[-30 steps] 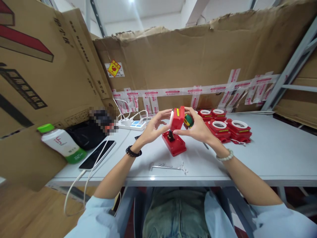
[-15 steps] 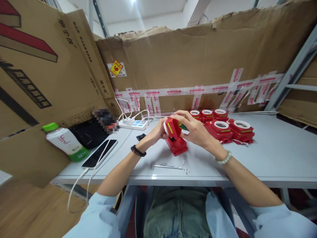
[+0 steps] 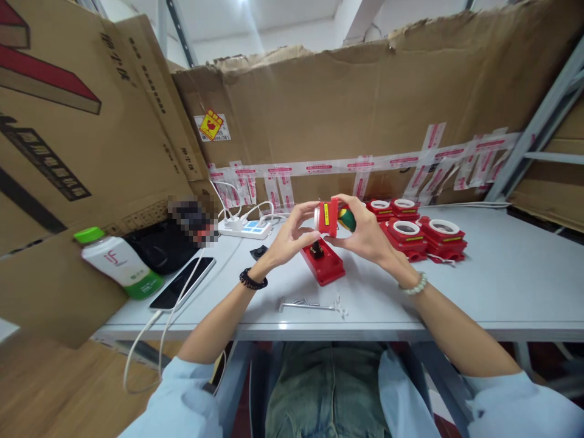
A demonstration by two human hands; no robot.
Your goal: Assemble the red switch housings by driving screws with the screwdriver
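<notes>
My left hand (image 3: 288,239) and my right hand (image 3: 361,234) together hold a red plastic cover (image 3: 328,216) with a yellow label and a white ring, lifted edge-on above the table. My right hand also grips a green and yellow tool handle (image 3: 348,219) in its palm. Right under the cover, a red base (image 3: 325,265) with a small dark part on top lies on the grey table (image 3: 502,286).
Several red units with white rings (image 3: 422,234) sit at the back right. A metal hex key and screws (image 3: 310,306) lie near the front edge. A phone (image 3: 182,283), a green-capped bottle (image 3: 117,263), a black bag and a power strip (image 3: 245,229) stand left. Cardboard walls surround the table.
Both hands lowered the red cover onto the base half a second ago, then raised it again, turned edge-on.
</notes>
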